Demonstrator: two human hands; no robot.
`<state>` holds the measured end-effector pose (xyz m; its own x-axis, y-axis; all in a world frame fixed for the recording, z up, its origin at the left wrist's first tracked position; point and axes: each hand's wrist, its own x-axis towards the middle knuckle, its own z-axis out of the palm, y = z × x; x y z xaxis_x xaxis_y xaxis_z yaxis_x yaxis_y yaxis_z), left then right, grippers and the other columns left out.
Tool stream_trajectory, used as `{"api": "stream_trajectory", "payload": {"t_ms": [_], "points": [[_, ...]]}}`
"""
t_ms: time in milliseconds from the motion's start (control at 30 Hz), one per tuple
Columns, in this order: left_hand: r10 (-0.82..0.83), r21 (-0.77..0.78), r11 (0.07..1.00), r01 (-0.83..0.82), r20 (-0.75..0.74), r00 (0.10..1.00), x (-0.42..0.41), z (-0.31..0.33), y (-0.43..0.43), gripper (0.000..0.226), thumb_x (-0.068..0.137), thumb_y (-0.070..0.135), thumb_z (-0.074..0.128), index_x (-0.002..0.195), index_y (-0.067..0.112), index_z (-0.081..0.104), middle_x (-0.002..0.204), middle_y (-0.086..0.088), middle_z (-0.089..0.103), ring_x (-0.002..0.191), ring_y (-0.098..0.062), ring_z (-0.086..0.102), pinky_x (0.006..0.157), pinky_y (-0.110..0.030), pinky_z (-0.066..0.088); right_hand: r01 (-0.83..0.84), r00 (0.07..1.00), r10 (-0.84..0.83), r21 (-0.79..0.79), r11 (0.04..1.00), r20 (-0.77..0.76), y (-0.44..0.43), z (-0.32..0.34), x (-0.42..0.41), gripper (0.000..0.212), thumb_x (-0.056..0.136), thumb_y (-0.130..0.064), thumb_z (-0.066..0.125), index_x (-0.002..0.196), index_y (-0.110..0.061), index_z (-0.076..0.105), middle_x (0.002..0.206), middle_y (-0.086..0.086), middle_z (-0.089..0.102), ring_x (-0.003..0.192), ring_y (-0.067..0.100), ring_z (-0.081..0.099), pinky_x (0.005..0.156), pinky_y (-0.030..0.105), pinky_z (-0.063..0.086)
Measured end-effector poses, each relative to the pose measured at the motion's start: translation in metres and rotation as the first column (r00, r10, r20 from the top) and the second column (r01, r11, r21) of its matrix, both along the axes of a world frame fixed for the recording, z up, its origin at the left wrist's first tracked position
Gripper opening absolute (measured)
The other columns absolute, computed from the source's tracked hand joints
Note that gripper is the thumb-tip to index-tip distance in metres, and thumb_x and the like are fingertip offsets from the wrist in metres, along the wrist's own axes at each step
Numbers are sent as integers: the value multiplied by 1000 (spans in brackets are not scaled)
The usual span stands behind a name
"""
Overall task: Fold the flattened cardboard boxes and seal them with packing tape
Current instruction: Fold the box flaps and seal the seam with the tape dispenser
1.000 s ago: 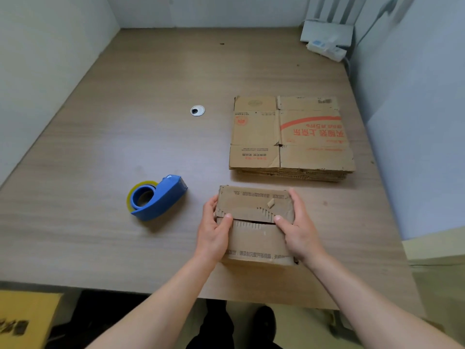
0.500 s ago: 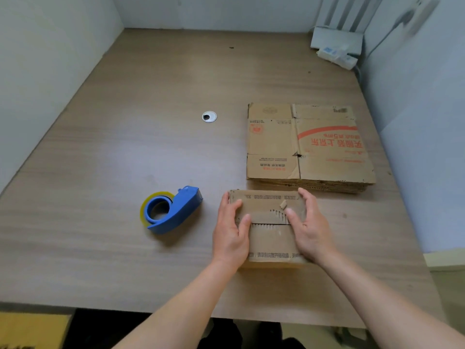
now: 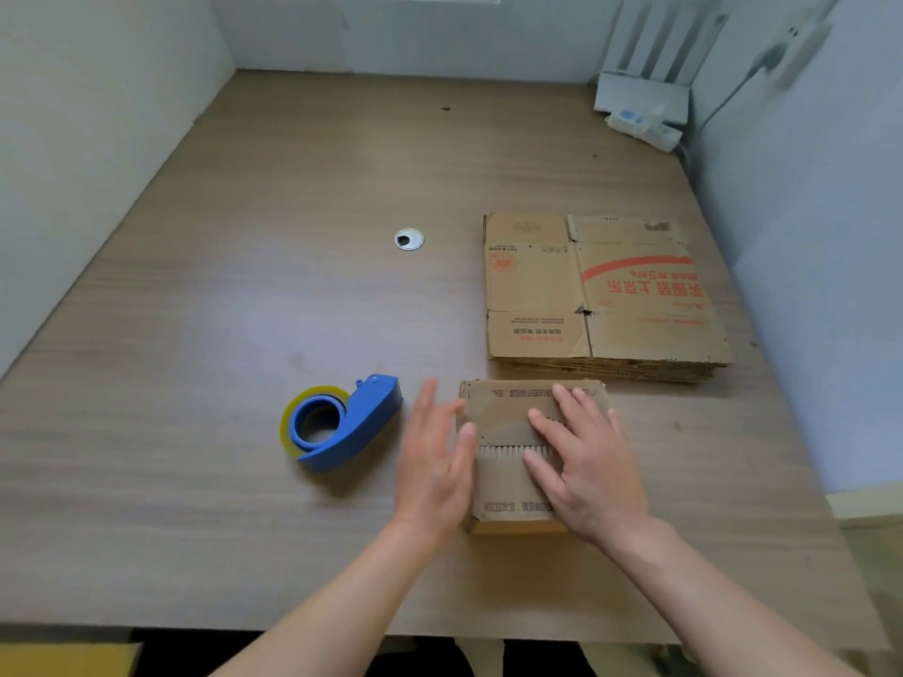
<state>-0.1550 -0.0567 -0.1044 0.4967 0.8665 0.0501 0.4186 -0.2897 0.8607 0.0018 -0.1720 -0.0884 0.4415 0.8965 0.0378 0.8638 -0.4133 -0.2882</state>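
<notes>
near the front edge of the surface [image 3: 205,334], a folded cardboard box [image 3: 503,417] is seen with its top flaps closed. the flaps are pressed down by the right hand [image 3: 591,476], fingers straight and spread. the left hand [image 3: 432,476] is held open at the box's left side, nothing gripped. a blue tape dispenser [image 3: 342,422] is set further left, and a stack of flattened boxes [image 3: 606,295] just beyond.

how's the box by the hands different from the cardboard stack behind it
The box is folded up with its flaps closed; the stack lies flat. The right hand presses flat on the box; nothing touches the stack. The box's flaps show only small dark print; the stack's top sheet has a red stripe and red lettering. Both are brown cardboard on the table.
</notes>
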Motion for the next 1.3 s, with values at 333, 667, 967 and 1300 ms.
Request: {"api": "stream_trajectory", "payload": {"t_ms": [333, 667, 967, 1300], "points": [[146, 138, 988, -63, -744, 652, -99, -35, 82, 44, 90, 40, 62, 128, 22, 49, 128, 1, 55, 136, -25, 25, 87, -47, 48, -15, 1000, 13, 76, 997, 17, 0, -2, 1, 49, 87, -45, 55, 119, -13, 72, 136, 15, 58, 119, 31, 51, 100, 44, 45], [19, 149, 988, 28, -309, 951, -103, 26, 80, 18, 72, 27, 70, 76, 27, 52, 69, 10, 56, 65, -20, 53, 56, -34, 41, 54, 971, -26, 112, 992, -238, -1, 10, 6, 45, 76, -24, 62, 119, -13, 73, 141, 5, 57, 122, 26, 51, 105, 36, 37], [-457, 261, 811, 524, -277, 845, -54, 94, 65, 21, 63, 11, 69, 84, 15, 69, 81, 7, 63, 77, -13, 57, 66, -33, 50, 90, 866, 33, 221, 971, -498, -7, 20, 11, 64, 87, -56, 39, 140, -24, 53, 131, -10, 58, 123, 11, 49, 103, 42, 43], [-519, 211, 749, 628, -403, 754, -35, 95, 67, 21, 64, 14, 68, 83, 22, 68, 80, 16, 60, 80, -10, 56, 67, -35, 51, 115, 842, 56, 280, 953, -536, -13, 15, 15, 45, 86, -58, 49, 124, -36, 62, 136, -20, 53, 130, 2, 47, 110, 43, 41]]}}
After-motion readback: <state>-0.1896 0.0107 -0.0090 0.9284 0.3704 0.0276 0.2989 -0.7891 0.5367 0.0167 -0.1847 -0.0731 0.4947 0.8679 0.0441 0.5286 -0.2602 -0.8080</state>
